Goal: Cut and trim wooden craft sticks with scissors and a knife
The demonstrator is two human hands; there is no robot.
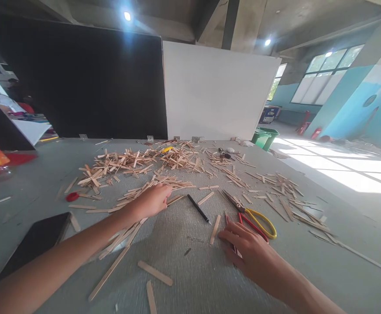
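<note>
My left hand [154, 200] reaches over the middle of the grey table, its fingers curled down at the edge of a row of wooden sticks [134, 196]; what they hold, if anything, is hidden. At the right, my right hand [242, 246] is closed round a red-handled tool [227, 218], mostly covered by the fingers. Just beyond it lie scissors [239, 207] with one yellow and one red handle. A black pen [198, 208] rests between my hands. Beside the right fingertips is a single wooden stick [215, 230].
Heaps of wooden sticks [180, 159] spread along the back, with a yellow object [167, 149] among them. A black phone [35, 240] lies at the left, near a red cap [72, 196]. Black and white panels [216, 91] stand behind. More sticks [285, 185] lie at the right.
</note>
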